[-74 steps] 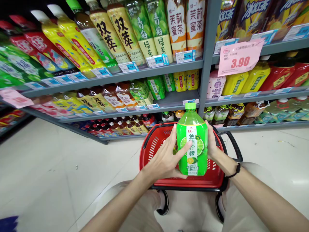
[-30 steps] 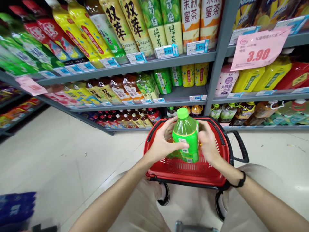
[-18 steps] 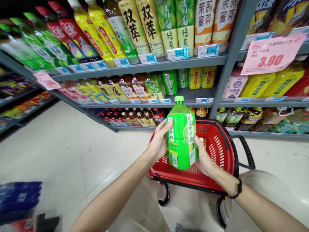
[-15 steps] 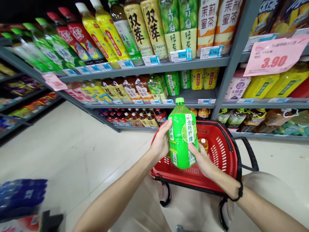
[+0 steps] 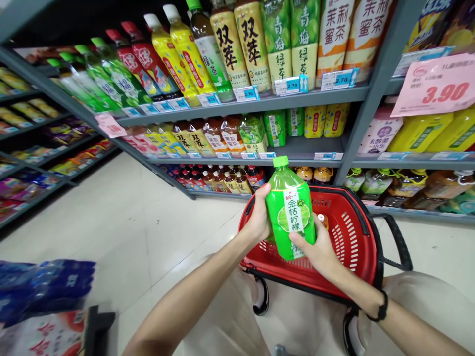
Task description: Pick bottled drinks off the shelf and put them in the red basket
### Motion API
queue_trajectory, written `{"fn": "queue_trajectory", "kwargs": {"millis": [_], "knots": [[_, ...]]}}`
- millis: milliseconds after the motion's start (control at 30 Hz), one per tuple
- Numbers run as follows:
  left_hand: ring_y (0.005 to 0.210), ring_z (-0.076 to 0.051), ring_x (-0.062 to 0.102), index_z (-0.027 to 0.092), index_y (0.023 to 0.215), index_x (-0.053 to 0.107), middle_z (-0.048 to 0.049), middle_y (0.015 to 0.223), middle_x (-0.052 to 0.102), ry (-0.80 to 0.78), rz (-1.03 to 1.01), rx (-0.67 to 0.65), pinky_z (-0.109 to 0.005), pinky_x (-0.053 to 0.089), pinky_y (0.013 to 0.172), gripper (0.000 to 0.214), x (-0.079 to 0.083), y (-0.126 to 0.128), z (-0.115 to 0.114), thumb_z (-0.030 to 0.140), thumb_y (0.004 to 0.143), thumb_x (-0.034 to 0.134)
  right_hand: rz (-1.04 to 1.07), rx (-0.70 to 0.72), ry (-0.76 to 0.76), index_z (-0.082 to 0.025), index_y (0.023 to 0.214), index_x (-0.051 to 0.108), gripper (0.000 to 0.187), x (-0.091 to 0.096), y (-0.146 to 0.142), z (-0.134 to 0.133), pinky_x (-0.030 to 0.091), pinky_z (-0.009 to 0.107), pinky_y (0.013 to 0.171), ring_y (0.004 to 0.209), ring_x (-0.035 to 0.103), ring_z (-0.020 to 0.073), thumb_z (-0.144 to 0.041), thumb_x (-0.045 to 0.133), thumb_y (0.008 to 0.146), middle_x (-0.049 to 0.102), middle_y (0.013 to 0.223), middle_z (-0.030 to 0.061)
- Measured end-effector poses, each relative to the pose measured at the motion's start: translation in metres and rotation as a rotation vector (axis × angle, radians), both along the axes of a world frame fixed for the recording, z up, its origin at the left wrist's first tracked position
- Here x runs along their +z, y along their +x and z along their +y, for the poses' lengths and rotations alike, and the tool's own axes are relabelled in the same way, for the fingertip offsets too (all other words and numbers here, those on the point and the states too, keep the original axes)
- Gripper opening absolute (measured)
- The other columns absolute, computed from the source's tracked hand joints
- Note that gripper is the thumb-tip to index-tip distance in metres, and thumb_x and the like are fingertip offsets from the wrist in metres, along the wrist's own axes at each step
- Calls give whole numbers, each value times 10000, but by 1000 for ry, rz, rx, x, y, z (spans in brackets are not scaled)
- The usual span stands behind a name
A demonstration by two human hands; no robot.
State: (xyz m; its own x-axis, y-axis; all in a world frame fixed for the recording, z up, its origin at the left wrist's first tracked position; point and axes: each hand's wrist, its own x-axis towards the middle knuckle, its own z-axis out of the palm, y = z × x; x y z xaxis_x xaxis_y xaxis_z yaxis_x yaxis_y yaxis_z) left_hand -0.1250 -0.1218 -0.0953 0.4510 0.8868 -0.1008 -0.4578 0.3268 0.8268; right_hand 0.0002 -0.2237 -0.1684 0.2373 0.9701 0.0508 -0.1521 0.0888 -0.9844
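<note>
Both of my hands hold a big green drink bottle (image 5: pixel 287 217) with a light green cap and a lime on its label, upright with a slight tilt. My left hand (image 5: pixel 261 215) grips its left side, the thumb near the shoulder of the bottle. On the lower right, my right hand (image 5: pixel 315 246) is closed round it, thumb across the label. Below the bottle stands a red shopping basket (image 5: pixel 356 259) with a black rim, between my knees. Inside it, partly hidden behind my right hand, is a bottle with a white cap (image 5: pixel 322 219).
A grey shelf (image 5: pixel 237 110) of bottled drinks runs across the front, with price tags along its edges. A pink price sign (image 5: pixel 434 88) hangs at right. The basket's black handle (image 5: pixel 399 242) sticks out rightward. Blue-wrapped packs (image 5: pixel 55 287) stand at lower left.
The green bottle has been turned in my hands, so its front label with the lime now faces me more squarely. My view has shifted a little to the left.
</note>
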Motion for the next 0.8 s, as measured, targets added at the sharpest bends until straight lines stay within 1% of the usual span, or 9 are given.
{"fn": "queue_trajectory", "kwargs": {"millis": [100, 233, 300, 400, 500, 633, 800], "knots": [[1169, -383, 752, 167, 1048, 795, -113, 1071, 830, 8, -55, 0, -464, 601, 1015, 639, 1, 2, 0, 709, 711, 813, -46, 3, 15, -245, 1276, 607, 626, -2, 3, 0, 615, 389, 896, 1016, 753, 254, -527, 916, 809, 785, 1171, 67], [1143, -377, 759, 183, 989, 770, -102, 1061, 828, 20, -71, 49, -459, 607, 990, 557, 2, 3, -1, 660, 705, 817, -73, 12, 5, -250, 1294, 602, 632, -2, 4, -1, 611, 414, 905, 1034, 751, 270, -546, 900, 821, 776, 1193, 80], [1140, -370, 759, 185, 981, 762, -100, 1042, 827, 14, -69, 51, -453, 611, 980, 524, 3, 4, -1, 644, 729, 794, -74, 9, -8, -249, 1291, 603, 639, -1, 4, -1, 613, 421, 901, 1026, 753, 275, -556, 899, 815, 776, 1183, 81], [1135, -357, 759, 183, 979, 753, -101, 1006, 823, 6, -61, 62, -444, 614, 970, 485, 4, 4, -2, 621, 769, 757, -68, 2, -11, -247, 1274, 612, 624, 0, 4, -1, 614, 416, 895, 1011, 751, 271, -559, 896, 815, 777, 1163, 76], [1115, -347, 762, 195, 948, 736, -86, 941, 817, 20, -40, 119, -435, 614, 963, 448, 5, 5, -2, 604, 770, 776, -60, -1, 5, -245, 1254, 622, 588, 1, 4, 0, 613, 398, 910, 1027, 748, 257, -547, 892, 827, 777, 1171, 70], [1077, -352, 769, 192, 940, 734, -83, 903, 810, 25, -14, 140, -439, 616, 950, 471, 6, 5, -3, 622, 759, 798, -48, 11, 19, -239, 1248, 626, 584, 1, 4, 0, 615, 371, 883, 1003, 751, 241, -547, 892, 830, 783, 1160, 64], [1072, -369, 767, 166, 971, 753, -112, 962, 817, -7, -20, 60, -459, 616, 943, 557, 6, 3, -3, 665, 727, 792, -49, 12, 16, -231, 1246, 625, 581, -1, 3, 0, 613, 372, 886, 1003, 749, 243, -542, 891, 833, 782, 1162, 69]]}}
